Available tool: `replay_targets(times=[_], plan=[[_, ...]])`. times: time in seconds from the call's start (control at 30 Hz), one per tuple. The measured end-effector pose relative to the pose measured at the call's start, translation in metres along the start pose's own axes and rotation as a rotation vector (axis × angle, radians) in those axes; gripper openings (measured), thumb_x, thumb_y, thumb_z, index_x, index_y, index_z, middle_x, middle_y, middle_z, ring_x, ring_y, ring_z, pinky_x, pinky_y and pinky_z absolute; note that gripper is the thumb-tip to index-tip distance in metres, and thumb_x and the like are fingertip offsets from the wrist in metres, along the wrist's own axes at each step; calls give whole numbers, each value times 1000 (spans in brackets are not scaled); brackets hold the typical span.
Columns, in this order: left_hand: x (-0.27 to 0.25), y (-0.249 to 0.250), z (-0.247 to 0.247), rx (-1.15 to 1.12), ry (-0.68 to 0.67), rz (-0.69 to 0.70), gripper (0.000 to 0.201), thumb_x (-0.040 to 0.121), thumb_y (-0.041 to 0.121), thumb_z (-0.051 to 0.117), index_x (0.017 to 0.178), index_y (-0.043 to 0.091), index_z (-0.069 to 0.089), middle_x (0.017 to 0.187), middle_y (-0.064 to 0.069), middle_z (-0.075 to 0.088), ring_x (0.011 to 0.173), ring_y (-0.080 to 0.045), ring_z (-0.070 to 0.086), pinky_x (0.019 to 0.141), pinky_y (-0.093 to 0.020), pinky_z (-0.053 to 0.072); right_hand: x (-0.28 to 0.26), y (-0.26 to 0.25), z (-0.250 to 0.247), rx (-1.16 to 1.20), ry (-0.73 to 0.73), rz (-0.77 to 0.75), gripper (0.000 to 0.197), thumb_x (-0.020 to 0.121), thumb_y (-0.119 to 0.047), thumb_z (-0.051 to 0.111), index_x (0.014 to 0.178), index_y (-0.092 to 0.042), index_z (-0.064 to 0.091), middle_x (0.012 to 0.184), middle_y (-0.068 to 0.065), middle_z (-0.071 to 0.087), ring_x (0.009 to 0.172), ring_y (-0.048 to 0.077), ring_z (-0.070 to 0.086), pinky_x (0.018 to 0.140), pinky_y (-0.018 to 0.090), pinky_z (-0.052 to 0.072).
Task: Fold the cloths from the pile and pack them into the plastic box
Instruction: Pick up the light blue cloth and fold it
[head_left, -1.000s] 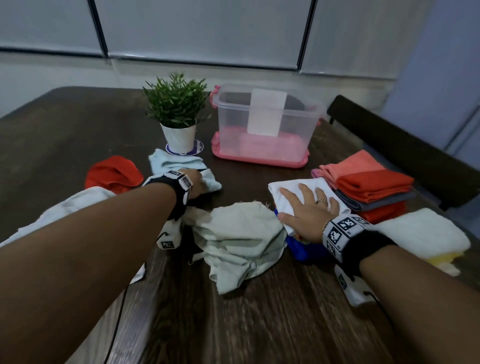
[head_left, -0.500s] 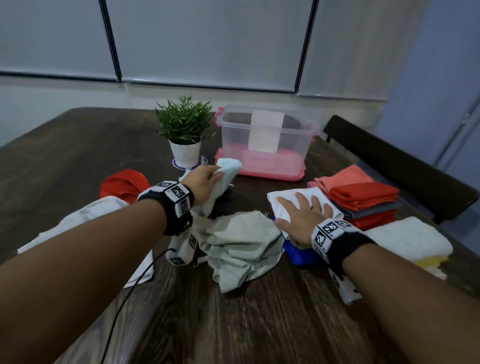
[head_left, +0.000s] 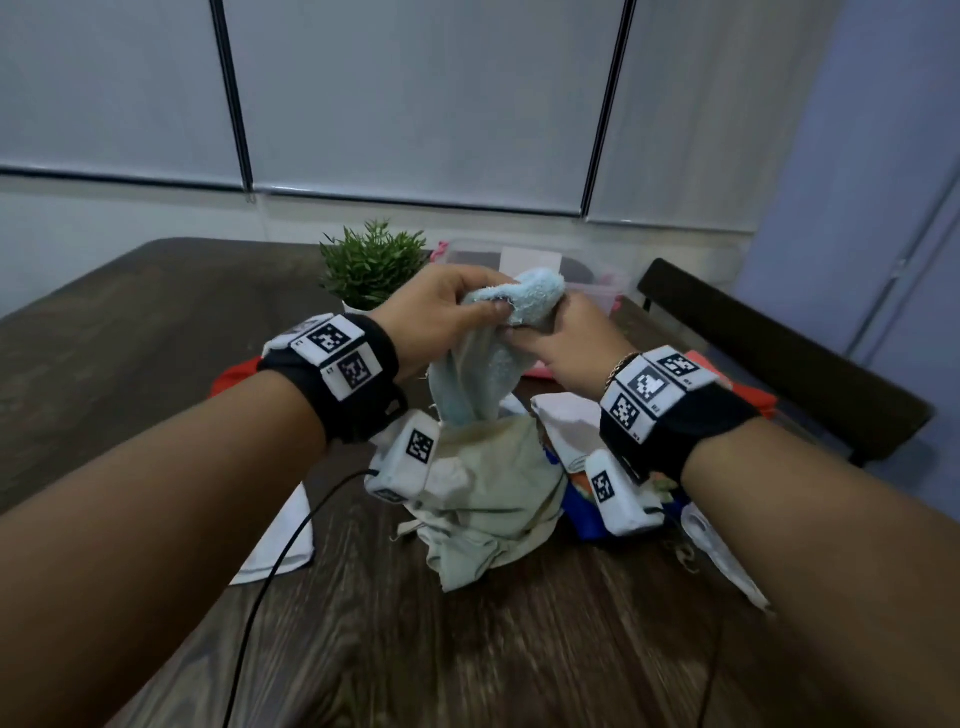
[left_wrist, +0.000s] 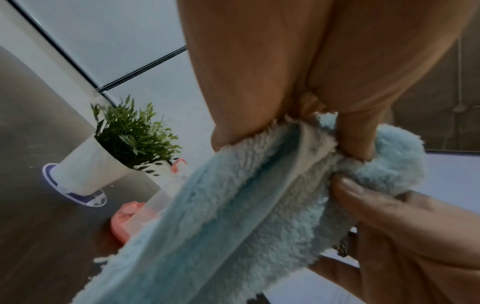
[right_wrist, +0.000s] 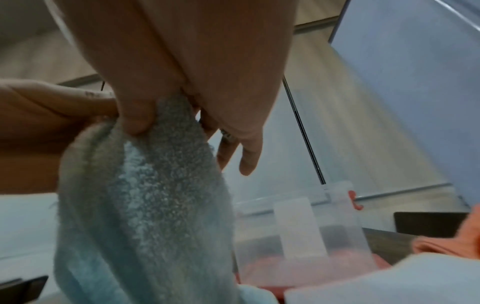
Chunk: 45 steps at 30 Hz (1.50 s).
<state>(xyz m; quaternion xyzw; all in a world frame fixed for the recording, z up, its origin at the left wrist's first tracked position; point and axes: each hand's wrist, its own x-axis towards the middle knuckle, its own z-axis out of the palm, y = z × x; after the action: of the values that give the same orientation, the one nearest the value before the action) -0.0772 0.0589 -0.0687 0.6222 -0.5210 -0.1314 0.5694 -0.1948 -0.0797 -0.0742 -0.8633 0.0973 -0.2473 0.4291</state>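
Note:
A fluffy light blue cloth (head_left: 485, 374) hangs in the air above the table, bunched at its top edge. My left hand (head_left: 496, 304) grips that top edge from the left, thumb in front (left_wrist: 348, 131). My right hand (head_left: 527, 340) pinches the same edge just beside it, thumb pressed on the cloth (right_wrist: 132, 119). The clear plastic box (head_left: 597, 267) with a pink base stands behind the hands, mostly hidden by them (right_wrist: 298, 236). Below lies a crumpled pale green cloth (head_left: 488, 499) from the pile.
A potted plant (head_left: 371, 265) stands left of the box. A red cloth (head_left: 231, 374) and a white cloth (head_left: 280, 540) lie at the left. A folded white cloth (head_left: 569, 415) and orange folded cloths (head_left: 753, 397) sit at the right, near a dark chair (head_left: 779, 358).
My left hand has lifted the blue cloth off the table. My right hand has left the folded white cloth and taken hold of the blue cloth's top edge.

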Motion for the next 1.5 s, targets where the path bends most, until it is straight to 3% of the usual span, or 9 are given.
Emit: replay_targets(times=[0.2, 0.3, 0.47, 0.83, 1.03, 1.17, 1.33, 1.4, 1.5], plan=[[-2, 16, -22, 126, -98, -68, 48, 76, 0, 76, 119, 14, 58, 101, -1, 68, 87, -13, 66, 76, -27, 56, 6, -24, -18, 15, 84, -139, 37, 82, 7, 70, 112, -12, 60, 101, -1, 67, 96, 14, 64, 80, 21, 56], [-4, 20, -21, 229, -181, -174, 17, 90, 7, 67, 106, 14, 64, 86, 4, 71, 73, -1, 68, 63, -16, 54, 10, -26, -22, 180, 47, -133, 37, 82, 10, 68, 108, -14, 59, 105, 7, 68, 102, 22, 66, 87, 39, 58], [1, 22, -19, 30, 48, -159, 19, 98, 7, 53, 115, 15, 56, 89, 9, 64, 65, 9, 62, 54, -5, 44, 14, -34, -37, 122, 42, -198, 41, 74, 2, 80, 89, -22, 50, 90, 3, 60, 84, 14, 58, 71, 33, 55], [41, 59, -37, -131, 488, 99, 12, 98, 18, 58, 101, 12, 67, 94, -9, 73, 84, -23, 71, 76, -43, 60, 37, -86, -83, 331, 244, -273, 44, 80, 1, 76, 115, -8, 52, 91, 0, 65, 77, 6, 67, 61, 25, 54], [32, 41, -27, 129, 370, -30, 44, 100, 52, 39, 129, 23, 57, 115, 3, 64, 107, -14, 61, 85, -28, 50, 29, -63, -63, 134, 177, -236, 41, 77, 22, 63, 89, -17, 66, 86, 2, 69, 74, 7, 64, 63, 22, 53], [27, 36, -7, -8, 70, -20, 35, 94, 43, 56, 101, 11, 70, 93, -6, 71, 83, -18, 65, 75, -33, 51, 24, -76, -56, 4, 127, -210, 46, 72, 16, 73, 105, -15, 66, 95, 1, 68, 76, 4, 64, 66, 15, 53], [27, 32, -31, 172, 440, -10, 24, 99, 29, 55, 90, 16, 72, 74, -2, 70, 64, -12, 61, 62, -34, 53, 19, -78, -79, -189, 85, -130, 68, 57, -16, 94, 119, -18, 65, 98, -1, 68, 87, 11, 65, 79, 11, 51], [28, 30, -42, 353, 476, 19, 22, 100, 31, 53, 91, 18, 69, 75, 4, 65, 64, -8, 55, 59, -15, 46, 20, -75, -82, -351, 64, -85, 72, 57, -25, 94, 123, -20, 65, 100, -1, 66, 95, 13, 62, 85, 18, 46], [32, 29, -41, 503, 499, 89, 22, 103, 28, 45, 88, 18, 58, 70, 9, 53, 64, -6, 47, 54, -11, 34, 22, -70, -79, -831, -3, -49, 49, 67, -34, 89, 108, -15, 70, 89, 1, 63, 92, 20, 61, 77, 19, 37]])
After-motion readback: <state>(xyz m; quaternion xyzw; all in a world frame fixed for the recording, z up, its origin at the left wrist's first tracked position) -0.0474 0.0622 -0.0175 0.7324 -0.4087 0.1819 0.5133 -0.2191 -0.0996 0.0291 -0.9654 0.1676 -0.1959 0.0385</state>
